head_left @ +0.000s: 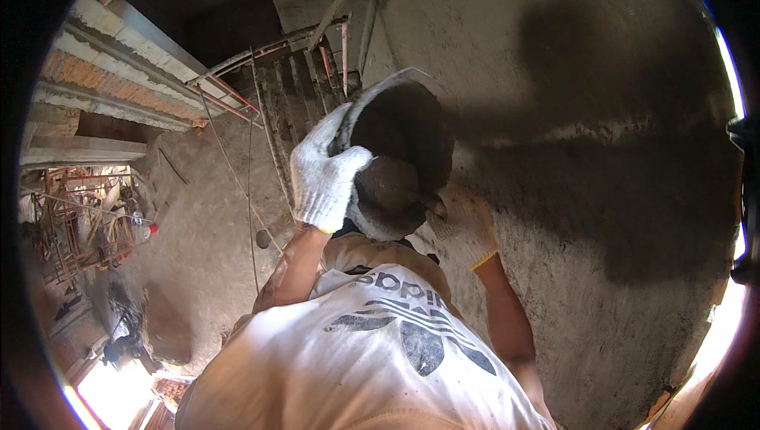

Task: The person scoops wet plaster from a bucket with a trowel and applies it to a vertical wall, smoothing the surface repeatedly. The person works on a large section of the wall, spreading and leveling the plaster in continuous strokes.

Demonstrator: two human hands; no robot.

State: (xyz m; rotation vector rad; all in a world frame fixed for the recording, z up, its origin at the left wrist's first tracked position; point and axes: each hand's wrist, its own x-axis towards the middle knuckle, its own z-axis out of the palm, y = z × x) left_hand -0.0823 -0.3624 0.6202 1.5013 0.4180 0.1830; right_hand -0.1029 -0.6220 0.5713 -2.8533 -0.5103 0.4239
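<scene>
In front of my chest a mortar-crusted bucket [402,117] is tilted so that its dark mouth shows, with a thin wire handle at its top edge. My left hand [328,173], in a white knit glove, grips the bucket's left rim, thumb over the edge. At the lower right of the bucket my right hand [465,228], gloved too and in shadow, is closed round the short handle of a trowel [388,184]. The trowel's mortar-coloured blade reaches into the bucket. How much mortar the bucket holds is too dark to tell.
A rough grey plastered wall [586,216] rises close on my right. Ahead stands a slatted metal platform [297,85] with rails. A cord [229,161] hangs at its left. Brick and concrete beams [127,74] and a heap of rods [87,216] are at far left.
</scene>
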